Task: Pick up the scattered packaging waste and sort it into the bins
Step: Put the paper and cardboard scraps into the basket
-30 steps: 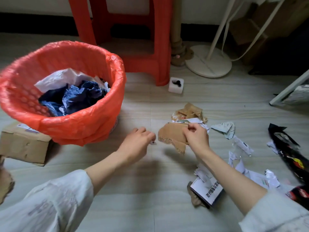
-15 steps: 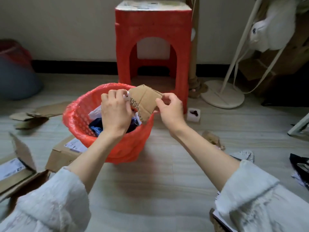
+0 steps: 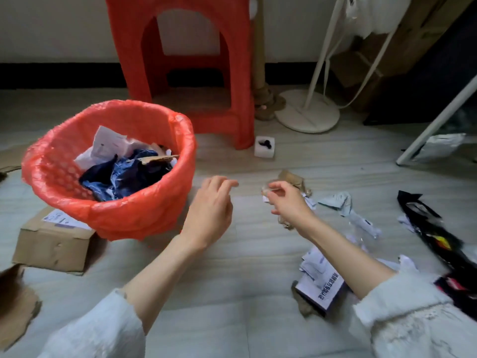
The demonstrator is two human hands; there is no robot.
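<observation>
The red-lined bin (image 3: 144, 213) stands on the floor at the left, holding white paper, blue wrapping and a torn cardboard piece (image 3: 160, 159) near its right rim. My left hand (image 3: 210, 210) hovers just right of the bin, fingers relaxed and empty. My right hand (image 3: 287, 205) hangs with loosely curled fingers right at a small pile of brown cardboard scraps (image 3: 293, 177); motion blur hides whether it touches them. White paper scraps (image 3: 340, 202) and a printed white box (image 3: 322, 288) lie around my right forearm. Black plastic wrappers (image 3: 426, 226) lie at the far right.
A red plastic stool (image 3: 185, 60) stands behind the bin. A closed cardboard box (image 3: 51, 241) sits at the bin's left foot, with torn cardboard (image 3: 15, 303) at the lower left. A small white cube (image 3: 264, 147), a fan base (image 3: 307, 115) and a white bar (image 3: 436, 120) are at the back right.
Both hands carried the torn cardboard piece up over the bin and let it go; it now lies inside. The hands have come back down toward the scrap pile, both empty.
</observation>
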